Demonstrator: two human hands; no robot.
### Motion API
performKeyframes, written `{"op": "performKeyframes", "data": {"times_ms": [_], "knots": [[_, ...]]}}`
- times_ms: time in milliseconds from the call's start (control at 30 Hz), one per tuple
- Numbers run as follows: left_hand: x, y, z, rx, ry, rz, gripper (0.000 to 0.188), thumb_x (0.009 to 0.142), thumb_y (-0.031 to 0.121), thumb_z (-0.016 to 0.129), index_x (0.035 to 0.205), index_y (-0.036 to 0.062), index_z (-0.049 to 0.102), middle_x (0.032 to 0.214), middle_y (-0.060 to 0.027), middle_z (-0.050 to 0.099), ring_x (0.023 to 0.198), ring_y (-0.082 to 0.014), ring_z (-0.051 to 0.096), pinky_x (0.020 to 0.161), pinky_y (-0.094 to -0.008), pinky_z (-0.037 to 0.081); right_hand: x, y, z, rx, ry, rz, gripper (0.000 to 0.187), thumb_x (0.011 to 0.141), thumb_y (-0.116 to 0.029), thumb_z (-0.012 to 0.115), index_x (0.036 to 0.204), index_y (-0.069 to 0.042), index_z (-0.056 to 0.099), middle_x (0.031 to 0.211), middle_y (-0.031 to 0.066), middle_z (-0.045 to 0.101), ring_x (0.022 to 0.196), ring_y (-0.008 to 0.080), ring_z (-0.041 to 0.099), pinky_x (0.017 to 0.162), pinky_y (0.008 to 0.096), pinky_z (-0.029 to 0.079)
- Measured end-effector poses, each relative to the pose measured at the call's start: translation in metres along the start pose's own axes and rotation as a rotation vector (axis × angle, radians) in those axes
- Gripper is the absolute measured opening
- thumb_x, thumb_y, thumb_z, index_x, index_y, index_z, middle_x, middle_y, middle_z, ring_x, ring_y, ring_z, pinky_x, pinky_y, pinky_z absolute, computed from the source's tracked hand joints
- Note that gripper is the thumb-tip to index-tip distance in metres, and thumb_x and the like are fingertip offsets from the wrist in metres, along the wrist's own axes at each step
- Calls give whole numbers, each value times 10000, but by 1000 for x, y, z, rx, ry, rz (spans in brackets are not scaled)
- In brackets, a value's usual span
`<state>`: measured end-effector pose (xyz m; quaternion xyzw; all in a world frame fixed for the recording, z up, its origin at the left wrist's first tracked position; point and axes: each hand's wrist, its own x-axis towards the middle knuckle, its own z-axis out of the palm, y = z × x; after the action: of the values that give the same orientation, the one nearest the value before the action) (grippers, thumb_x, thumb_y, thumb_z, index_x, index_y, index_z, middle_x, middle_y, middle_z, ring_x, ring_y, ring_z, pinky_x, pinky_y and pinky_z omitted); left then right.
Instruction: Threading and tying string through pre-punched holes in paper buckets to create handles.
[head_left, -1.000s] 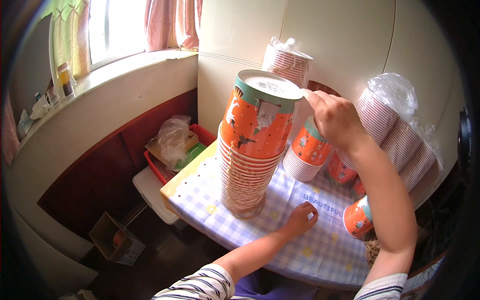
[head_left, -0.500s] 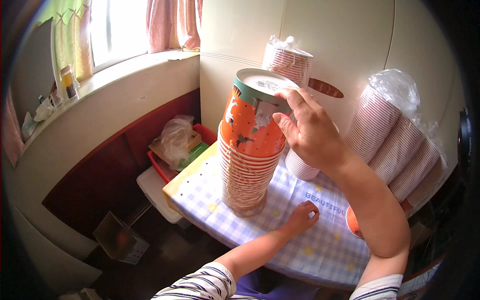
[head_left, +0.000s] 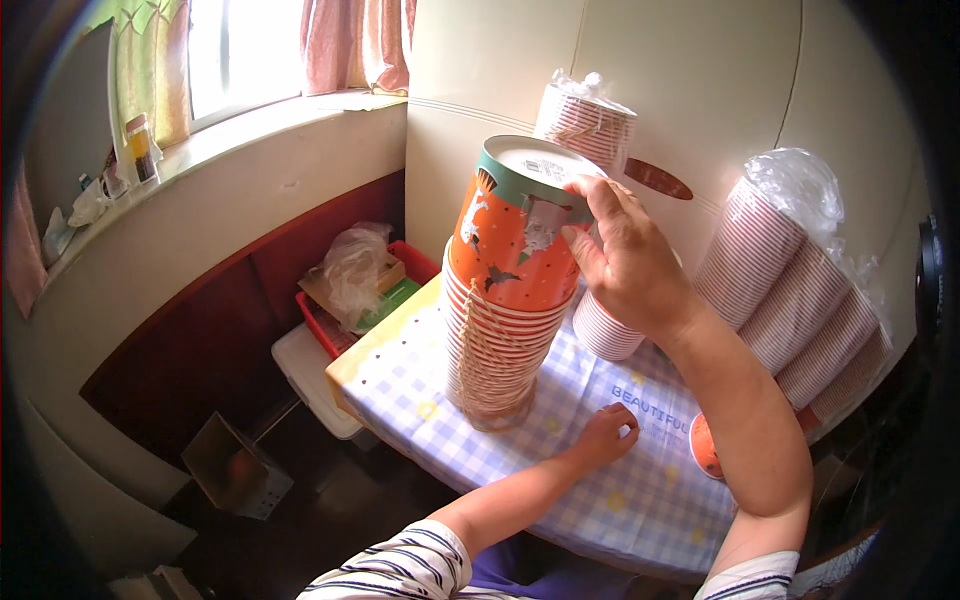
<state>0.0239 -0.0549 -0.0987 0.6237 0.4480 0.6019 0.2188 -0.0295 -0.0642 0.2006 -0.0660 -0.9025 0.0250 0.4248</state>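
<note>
On the table stands a tall stack of upside-down paper buckets [head_left: 500,350], with twisted cord handles hanging down its side. The topmost orange paper bucket [head_left: 513,245] has a green band and a white base facing up. My right hand [head_left: 630,255] grips its upper edge, thumb against the side and fingers over the base rim. My left hand [head_left: 603,438] rests on the checked tablecloth [head_left: 600,500] just right of the stack, fingers curled with nothing seen in them. Under my right forearm lies a small orange cup or bucket [head_left: 706,447], partly hidden.
Plastic-wrapped stacks of striped-looking cups [head_left: 755,255] lean at the right. Another wrapped stack [head_left: 585,125] stands behind, and a white stack [head_left: 607,325] sits beside my right hand. Left of the table are a red crate [head_left: 415,262] and an open carton [head_left: 238,470].
The whole view has shifted slightly. My right hand keeps its hold on the top bucket, and my left hand stays on the tablecloth.
</note>
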Motion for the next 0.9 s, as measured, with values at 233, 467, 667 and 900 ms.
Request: {"op": "performKeyframes", "data": {"times_ms": [233, 467, 667, 900], "knots": [[-1, -1, 4, -3, -17, -4, 94, 748, 115, 633, 797, 37, 614, 831, -116, 597, 800, -283, 578, 680, -371, 467, -16, 1, -10, -320, -13, -112, 493, 800, -37, 588, 1268, -37, 432, 1278, 260, 425, 1207, 406, 404, 1000, 453, 350], [2, -9, 2, 39, 11, 62, 99, 735, 110, 635, 793, 36, 604, 802, -118, 597, 776, -295, 575, 689, -382, 461, -83, -4, -33, -311, -87, 37, 448, 786, -29, 564, 1227, -23, 487, 1363, 215, 347, 1230, 385, 384, 1019, 448, 331], [-1, -8, 2, 31, 47, 69, 108, 733, 146, 623, 748, 41, 604, 769, -121, 592, 745, -307, 579, 686, -399, 462, -212, 24, -33, -146, -122, 545, 439, 776, -78, 621, 1195, -40, 497, 1348, 182, 386, 1254, 361, 363, 1029, 444, 310], [-3, -9, 0, 55, -34, 3, 133, 758, 156, 610, 763, 24, 596, 779, -126, 588, 743, -286, 589, 660, -383, 473, -378, 92, -81, -952, 1, 628, 436, 778, -158, 577, 1182, -13, 501, 1324, 188, 406, 1240, 383, 346, 1037, 489, 286]]}}
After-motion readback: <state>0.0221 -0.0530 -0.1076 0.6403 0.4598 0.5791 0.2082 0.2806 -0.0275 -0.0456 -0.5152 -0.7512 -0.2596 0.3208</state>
